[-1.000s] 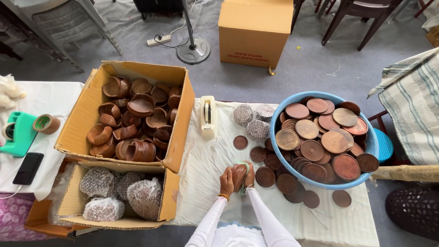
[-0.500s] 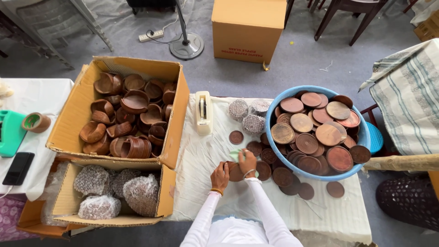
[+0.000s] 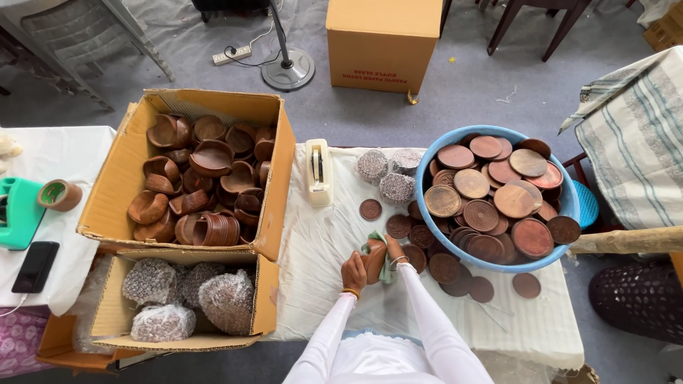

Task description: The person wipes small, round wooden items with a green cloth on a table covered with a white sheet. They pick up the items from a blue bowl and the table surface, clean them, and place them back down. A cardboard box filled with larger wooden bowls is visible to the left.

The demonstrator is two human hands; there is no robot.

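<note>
Both my hands meet low at the middle of the white-covered table [image 3: 320, 242]. My left hand [image 3: 353, 271] grips a small brown wooden bowl [image 3: 373, 259]. My right hand [image 3: 395, 248] holds a green cloth [image 3: 373, 242] against that bowl. Several round brown wooden lids [image 3: 371, 209] lie on the cloth just beyond my hands. A blue basin [image 3: 498, 264] heaped with more wooden lids stands to the right.
An open cardboard box [image 3: 121, 171] of wooden bowls sits at left, with a box of bubble-wrapped items [image 3: 265, 299] below it. A tape dispenser [image 3: 318, 173], wrapped bundles [image 3: 396, 188], a tape roll [image 3: 60, 195], a phone [image 3: 35, 266], a closed carton [image 3: 383, 44] and a fan base [image 3: 287, 72] are around.
The view has shifted a little to the right. My hands stay together at the table's middle, now turning the bowl with the green cloth showing against it.
</note>
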